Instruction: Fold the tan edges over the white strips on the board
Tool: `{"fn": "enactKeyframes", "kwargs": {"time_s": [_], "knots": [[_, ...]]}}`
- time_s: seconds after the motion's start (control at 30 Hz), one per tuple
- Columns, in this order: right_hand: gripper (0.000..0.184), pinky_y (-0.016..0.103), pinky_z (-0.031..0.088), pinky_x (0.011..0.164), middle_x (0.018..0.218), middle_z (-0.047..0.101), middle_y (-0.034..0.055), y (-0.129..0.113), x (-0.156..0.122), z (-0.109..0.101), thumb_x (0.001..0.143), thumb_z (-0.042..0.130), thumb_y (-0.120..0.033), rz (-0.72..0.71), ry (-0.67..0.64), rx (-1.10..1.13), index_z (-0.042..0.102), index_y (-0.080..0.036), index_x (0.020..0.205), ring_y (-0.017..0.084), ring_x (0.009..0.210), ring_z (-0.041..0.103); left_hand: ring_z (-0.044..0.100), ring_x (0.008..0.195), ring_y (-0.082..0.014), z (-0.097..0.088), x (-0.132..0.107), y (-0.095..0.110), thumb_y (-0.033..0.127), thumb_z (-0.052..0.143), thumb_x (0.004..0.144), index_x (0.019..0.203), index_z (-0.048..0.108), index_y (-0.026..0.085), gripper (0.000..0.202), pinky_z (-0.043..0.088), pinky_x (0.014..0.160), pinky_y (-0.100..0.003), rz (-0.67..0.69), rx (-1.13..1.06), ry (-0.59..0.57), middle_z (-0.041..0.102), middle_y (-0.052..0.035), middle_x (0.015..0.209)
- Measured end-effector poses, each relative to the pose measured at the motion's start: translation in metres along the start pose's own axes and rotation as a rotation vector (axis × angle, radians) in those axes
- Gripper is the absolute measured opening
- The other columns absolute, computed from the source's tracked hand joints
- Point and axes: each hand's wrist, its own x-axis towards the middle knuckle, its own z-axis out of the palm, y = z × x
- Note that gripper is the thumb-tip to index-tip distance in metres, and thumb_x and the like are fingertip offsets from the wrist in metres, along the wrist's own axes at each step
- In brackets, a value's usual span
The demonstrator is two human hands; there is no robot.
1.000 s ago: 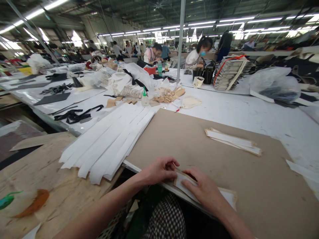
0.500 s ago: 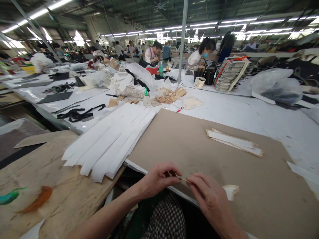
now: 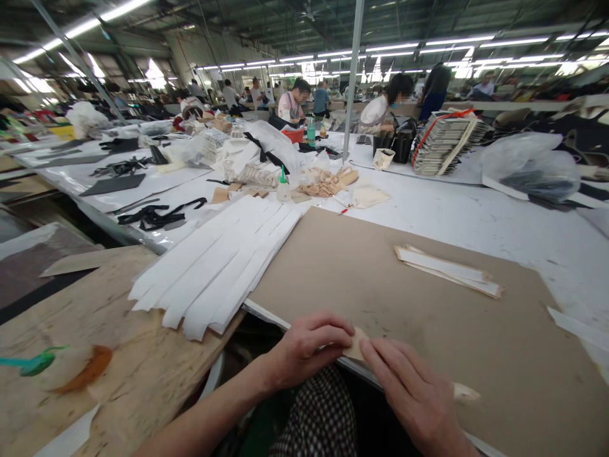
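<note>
My left hand [image 3: 309, 350] and my right hand [image 3: 409, 393] hover at the near edge of a brown cardboard board [image 3: 404, 279]. Between them, a small beige piece of sheet material [image 3: 356, 346] is pinched by the left fingers, with the right fingers pressed against its other side. A cream scrap [image 3: 466, 393] lies just beyond my right fingertips. Farther up the board sits a small stack of white strips with tan edges [image 3: 447, 270]. Long white strips [image 3: 214, 263] overlap at the board's left side.
A plywood tabletop [image 3: 95, 381] with green and orange smears lies to the left. Checked cloth [image 3: 318, 412] shows below my hands. Beyond, a white table holds a green-tipped glue bottle [image 3: 284, 189], tan pieces, black straps and a strapped stack of sheets [image 3: 445, 143]. Co-workers sit farther off.
The white-faced piece under my hands a second ago is gone from view. A thin strip pinched between my fingers has given way to a small beige piece, and my hands have drawn slightly apart.
</note>
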Motion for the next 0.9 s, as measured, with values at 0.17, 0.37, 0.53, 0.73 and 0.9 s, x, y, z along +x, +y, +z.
{"fn": "enactKeyframes", "kwargs": {"time_s": [0.17, 0.37, 0.53, 0.73, 0.9], "knots": [[0.028, 0.028, 0.051, 0.078, 0.106, 0.071, 0.0053, 0.006, 0.005, 0.008, 0.099, 0.046, -0.02, 0.214, -0.061, 0.154, 0.062, -0.022, 0.122, 0.019, 0.094, 0.066, 0.06, 0.079, -0.015, 0.0, 0.007, 0.005, 0.027, 0.057, 0.091, 0.087, 0.066, 0.016, 0.015, 0.048, 0.076, -0.025, -0.187, -0.097, 0.016, 0.068, -0.0057, 0.084], [0.017, 0.027, 0.046, 0.07, 0.087, 0.072, -0.0018, 0.029, 0.035, 0.011, 0.091, 0.057, -0.035, 0.727, -0.524, 0.635, 0.07, -0.026, 0.095, 0.018, 0.08, 0.065, 0.052, 0.055, -0.0092, -0.006, 0.03, -0.018, 0.028, 0.063, 0.077, 0.082, 0.055, 0.016, 0.015, 0.038, 0.051, -0.018, -0.649, -0.342, -0.16, 0.057, 0.0038, 0.062], [0.018, 0.028, 0.038, 0.064, 0.077, 0.068, -0.0012, 0.037, 0.043, 0.023, 0.088, 0.054, -0.033, 0.769, -0.674, 0.569, 0.067, -0.021, 0.084, 0.018, 0.074, 0.061, 0.052, 0.053, -0.01, -0.018, 0.04, -0.046, 0.025, 0.061, 0.073, 0.085, 0.055, 0.016, 0.016, 0.037, 0.049, -0.019, -0.657, -0.214, -0.266, 0.056, 0.0051, 0.062], [0.009, 0.032, 0.036, 0.071, 0.092, 0.063, 0.0026, 0.034, 0.033, 0.035, 0.089, 0.052, -0.025, 0.723, -0.635, 0.418, 0.06, -0.02, 0.086, 0.021, 0.084, 0.057, 0.049, 0.06, -0.0103, -0.033, 0.048, -0.046, 0.018, 0.068, 0.069, 0.084, 0.064, 0.018, 0.015, 0.034, 0.055, -0.021, -0.557, 0.031, -0.341, 0.056, 0.0061, 0.066], [0.007, 0.032, 0.038, 0.074, 0.092, 0.062, 0.0004, 0.032, 0.026, 0.037, 0.091, 0.053, -0.022, 0.685, -0.559, 0.432, 0.059, -0.023, 0.089, 0.02, 0.088, 0.057, 0.055, 0.091, -0.0186, -0.03, 0.058, -0.045, 0.031, 0.077, 0.074, 0.101, 0.068, 0.021, 0.03, 0.041, 0.081, -0.027, -0.362, 0.148, -0.387, 0.064, -0.0001, 0.09]]}}
